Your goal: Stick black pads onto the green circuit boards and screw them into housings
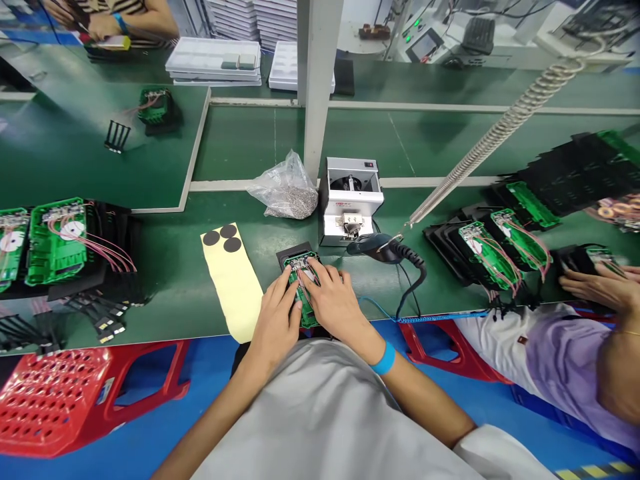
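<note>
A green electronics casing (307, 313) in a black shell lies before me at the bench's near edge, with a circuit board and thin pink wires in it. My left hand (278, 308) grips its left side, fingers along the rim and thumb toward the middle. From the right, my right hand (334, 300) is closed over the casing, its fingers bent and its thumb by the wires. These fingers hide part of the board. Left of the casing lies a yellow sheet (231, 283) with several dark round pads (232, 245).
A screw feeder (351, 203) stands behind, beside a bag of small metal parts (295, 193). An electric screwdriver (375, 247) hangs from a coiled spring (500, 133). Wired casings stand left (55, 253) and right (493, 250). A co-worker's hand (595, 287) handles a casing at right.
</note>
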Demonstrator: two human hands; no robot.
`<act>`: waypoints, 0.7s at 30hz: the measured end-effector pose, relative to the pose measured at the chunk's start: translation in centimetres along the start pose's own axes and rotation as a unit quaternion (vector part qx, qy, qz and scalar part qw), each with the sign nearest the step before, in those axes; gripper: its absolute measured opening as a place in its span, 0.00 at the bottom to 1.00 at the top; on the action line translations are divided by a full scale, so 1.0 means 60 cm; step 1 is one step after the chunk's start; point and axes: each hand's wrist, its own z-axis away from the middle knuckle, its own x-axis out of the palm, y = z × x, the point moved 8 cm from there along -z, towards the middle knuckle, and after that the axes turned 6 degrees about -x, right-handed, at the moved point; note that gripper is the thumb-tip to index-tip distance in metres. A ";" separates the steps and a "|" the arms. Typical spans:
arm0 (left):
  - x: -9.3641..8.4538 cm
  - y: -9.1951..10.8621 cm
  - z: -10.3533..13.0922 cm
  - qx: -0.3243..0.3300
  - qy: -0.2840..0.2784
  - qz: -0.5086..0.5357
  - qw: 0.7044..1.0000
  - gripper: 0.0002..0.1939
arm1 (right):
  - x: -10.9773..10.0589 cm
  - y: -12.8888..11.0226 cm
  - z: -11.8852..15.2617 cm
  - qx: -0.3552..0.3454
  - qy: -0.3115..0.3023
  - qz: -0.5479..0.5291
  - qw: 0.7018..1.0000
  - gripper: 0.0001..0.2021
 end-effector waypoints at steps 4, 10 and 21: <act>-0.001 -0.003 -0.001 0.004 0.000 0.005 1.000 0.27 | -0.007 -0.003 0.006 -0.008 0.027 0.009 1.000 0.27; 0.000 0.006 0.007 0.007 0.005 0.024 1.000 0.27 | -0.009 -0.009 -0.003 -0.007 0.019 0.024 1.000 0.28; -0.218 -0.227 -0.173 -0.206 0.077 -0.033 0.975 0.27 | -0.083 -0.041 -0.003 -0.029 0.139 -0.003 0.990 0.21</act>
